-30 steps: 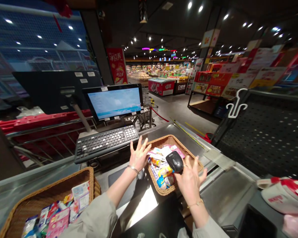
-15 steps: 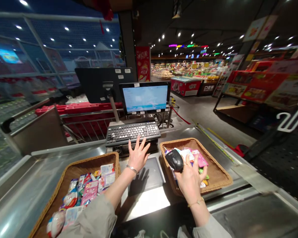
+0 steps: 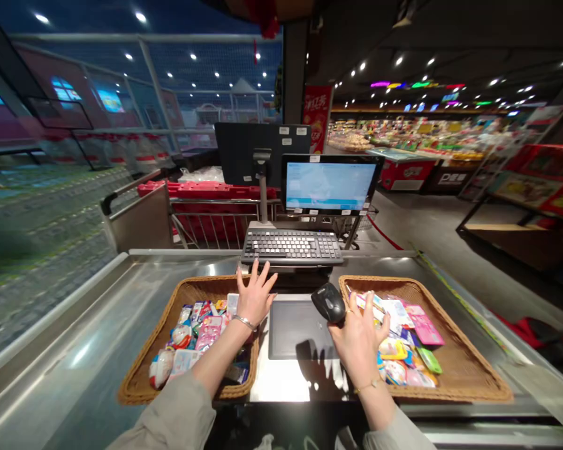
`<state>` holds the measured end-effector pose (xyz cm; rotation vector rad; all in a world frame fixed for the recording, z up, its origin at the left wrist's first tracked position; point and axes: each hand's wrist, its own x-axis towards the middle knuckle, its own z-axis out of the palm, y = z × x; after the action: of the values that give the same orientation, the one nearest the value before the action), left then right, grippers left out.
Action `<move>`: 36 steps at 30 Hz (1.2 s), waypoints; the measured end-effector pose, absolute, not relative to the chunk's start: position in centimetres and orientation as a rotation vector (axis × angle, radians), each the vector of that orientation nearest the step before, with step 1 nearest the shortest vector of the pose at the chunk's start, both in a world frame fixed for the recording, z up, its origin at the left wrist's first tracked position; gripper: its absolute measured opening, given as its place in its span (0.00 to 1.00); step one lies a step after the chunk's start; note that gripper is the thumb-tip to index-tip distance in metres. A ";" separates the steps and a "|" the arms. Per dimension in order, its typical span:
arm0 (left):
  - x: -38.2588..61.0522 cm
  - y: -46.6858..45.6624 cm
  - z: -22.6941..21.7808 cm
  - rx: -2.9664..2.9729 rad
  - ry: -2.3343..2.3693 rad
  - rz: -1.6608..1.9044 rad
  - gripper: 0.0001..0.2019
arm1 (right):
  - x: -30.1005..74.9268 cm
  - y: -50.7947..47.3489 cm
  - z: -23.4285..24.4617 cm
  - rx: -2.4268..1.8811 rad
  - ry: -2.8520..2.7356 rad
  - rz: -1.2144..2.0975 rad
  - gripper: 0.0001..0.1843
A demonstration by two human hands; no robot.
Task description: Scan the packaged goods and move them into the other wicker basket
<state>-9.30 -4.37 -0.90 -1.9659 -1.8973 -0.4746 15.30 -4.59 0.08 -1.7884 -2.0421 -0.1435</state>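
Holding the black scanner [image 3: 329, 302] in my right hand [image 3: 356, 337], thumb side gripping it, other fingers splayed, over the near-left corner of the right wicker basket [image 3: 469, 369] w/ snack packets [image 3: 403, 340]. Left hand [image 3: 254, 297] open, fingers spread, nothing in it, over the left basket [image 3: 143, 375] edge, just below the keyboard [image 3: 291, 245]. Scan glass [image 3: 295, 322] btwn baskets.

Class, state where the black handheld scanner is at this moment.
The black handheld scanner sits centre-right in the head view, atop the right hand, between the two wicker baskets and just below the keyboard.
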 end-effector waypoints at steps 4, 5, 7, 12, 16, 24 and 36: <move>-12.0 -6.1 -1.7 -1.894 -1.978 -0.457 0.23 | 13.3 -4.6 -0.3 -1.734 -2.106 -0.142 0.21; -12.8 -6.5 -1.9 -1.877 -2.000 -0.448 0.22 | 12.9 -4.6 -0.5 -1.718 -2.123 -0.142 0.20; -14.2 -7.4 -2.4 -1.844 -2.039 -0.423 0.22 | 12.0 -4.6 -0.9 -1.690 -2.153 -0.142 0.20; -17.3 -9.3 -3.7 -1.787 -2.101 -0.345 0.23 | 10.3 -4.7 -1.7 -1.634 -2.213 -0.143 0.19; -18.9 -10.5 -4.6 -1.777 -2.162 -0.278 0.24 | 9.3 -4.6 -2.3 -1.590 -2.251 -0.141 0.20; -21.5 -11.8 -6.0 -1.809 -2.269 -0.114 0.26 | 8.4 -4.4 -3.9 -1.555 -2.301 -0.144 0.21; -24.3 -13.0 -8.8 -1.688 -2.492 0.055 0.28 | 8.0 -4.1 -4.6 -1.574 -2.335 -0.123 0.21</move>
<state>-24.27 -13.02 -8.76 -1.6884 -2.4921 0.0548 8.05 -4.08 -4.58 -1.5740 -2.3346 -0.1233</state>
